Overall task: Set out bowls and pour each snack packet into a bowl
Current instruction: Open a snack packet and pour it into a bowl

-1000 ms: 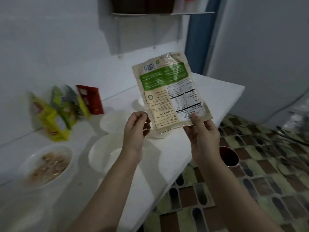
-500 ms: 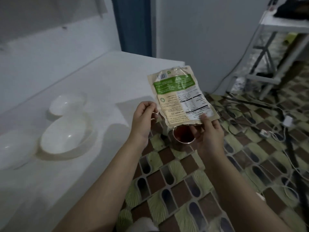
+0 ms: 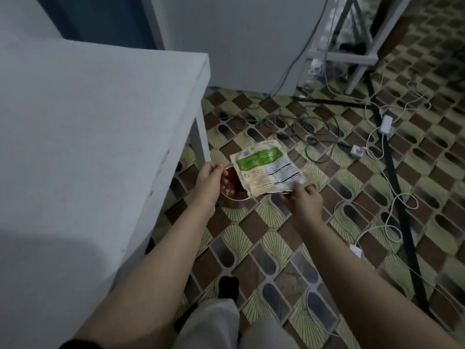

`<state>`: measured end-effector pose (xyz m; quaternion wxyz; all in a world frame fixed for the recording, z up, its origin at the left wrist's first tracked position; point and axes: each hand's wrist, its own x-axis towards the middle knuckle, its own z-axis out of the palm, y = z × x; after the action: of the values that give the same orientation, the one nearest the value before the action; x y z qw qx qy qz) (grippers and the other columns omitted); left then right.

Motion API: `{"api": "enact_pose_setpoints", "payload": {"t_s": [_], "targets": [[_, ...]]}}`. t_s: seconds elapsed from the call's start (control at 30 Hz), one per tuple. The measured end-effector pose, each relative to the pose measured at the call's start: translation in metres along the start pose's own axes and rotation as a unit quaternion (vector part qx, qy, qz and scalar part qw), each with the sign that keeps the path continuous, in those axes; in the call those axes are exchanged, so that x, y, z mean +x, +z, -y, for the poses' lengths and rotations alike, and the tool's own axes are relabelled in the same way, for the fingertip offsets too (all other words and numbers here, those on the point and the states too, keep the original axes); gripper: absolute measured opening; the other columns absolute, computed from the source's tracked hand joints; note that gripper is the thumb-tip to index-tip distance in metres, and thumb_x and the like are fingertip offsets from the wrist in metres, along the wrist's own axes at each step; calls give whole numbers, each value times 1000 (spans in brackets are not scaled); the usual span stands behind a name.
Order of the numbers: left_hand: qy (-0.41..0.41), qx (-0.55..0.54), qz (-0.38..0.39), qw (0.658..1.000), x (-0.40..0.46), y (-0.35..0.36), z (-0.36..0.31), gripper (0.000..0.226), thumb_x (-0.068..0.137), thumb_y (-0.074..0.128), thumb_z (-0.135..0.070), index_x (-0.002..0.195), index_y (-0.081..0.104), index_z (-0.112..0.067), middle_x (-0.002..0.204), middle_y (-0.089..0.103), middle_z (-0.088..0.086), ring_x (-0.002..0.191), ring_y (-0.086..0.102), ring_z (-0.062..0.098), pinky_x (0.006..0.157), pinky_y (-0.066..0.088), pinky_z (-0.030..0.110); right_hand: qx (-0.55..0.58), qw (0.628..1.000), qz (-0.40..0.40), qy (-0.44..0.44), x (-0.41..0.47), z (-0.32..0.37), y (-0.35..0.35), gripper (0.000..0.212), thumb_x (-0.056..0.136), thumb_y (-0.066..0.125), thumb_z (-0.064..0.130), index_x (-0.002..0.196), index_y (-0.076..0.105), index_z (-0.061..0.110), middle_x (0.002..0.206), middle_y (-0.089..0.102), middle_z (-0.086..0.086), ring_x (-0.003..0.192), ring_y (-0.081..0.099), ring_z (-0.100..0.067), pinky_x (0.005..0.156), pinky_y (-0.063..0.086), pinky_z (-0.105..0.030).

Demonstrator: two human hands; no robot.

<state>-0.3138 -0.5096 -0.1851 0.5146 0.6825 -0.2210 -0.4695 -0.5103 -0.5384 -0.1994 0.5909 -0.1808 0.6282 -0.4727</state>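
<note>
Flat crinkled packet (image 3: 268,172) in right hand (image 3: 303,201)

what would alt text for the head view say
The right hand pinches a green-and-cream snack packet by one corner above a small container on the patterned floor, beside a white table. The left hand hovers, fingers pinched, over the container.

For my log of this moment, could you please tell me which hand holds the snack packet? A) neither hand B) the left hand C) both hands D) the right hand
D: the right hand pinches the snack packet at its lower corner, while the left hand stays clear of it.
</note>
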Motion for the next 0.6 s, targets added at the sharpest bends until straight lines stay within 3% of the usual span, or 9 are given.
{"api": "enact_pose_setpoints", "payload": {"t_s": [0.13,0.23,0.43,0.6], "targets": [[-46,18,-31,998,75,26,44,15,101,46,-23,105,60,-20,87,64,-4,76,58,11,67,46,26,-123,992,-4,13,98,-32,20,15,99,57,15,89,61,4,89,66,-15,69,70,-24,64,62,-35],[-64,7,-53,997,125,42,94,18,102,43,-18,111,58,-17,92,63,-5,76,57,9,64,44,21,-193,981,-15,12,174,-77,27,15,97,60,14,91,63,1,89,67,-17,66,70,-25,63,62,-39],[-71,6,-70,995,226,66,237,16,102,42,-15,107,57,-18,96,64,-4,77,59,6,60,45,15,-283,958,14,32,338,-218,37,17,90,62,18,81,63,3,90,69,-21,79,73,-37,64,63,-47],[-54,39,-62,996,274,68,315,17,101,45,-20,111,58,-24,104,67,-8,99,62,12,72,45,24,-261,965,27,2,394,-282,61,24,99,53,34,96,63,12,87,66,-10,81,67,-25,71,59,-36]]}}
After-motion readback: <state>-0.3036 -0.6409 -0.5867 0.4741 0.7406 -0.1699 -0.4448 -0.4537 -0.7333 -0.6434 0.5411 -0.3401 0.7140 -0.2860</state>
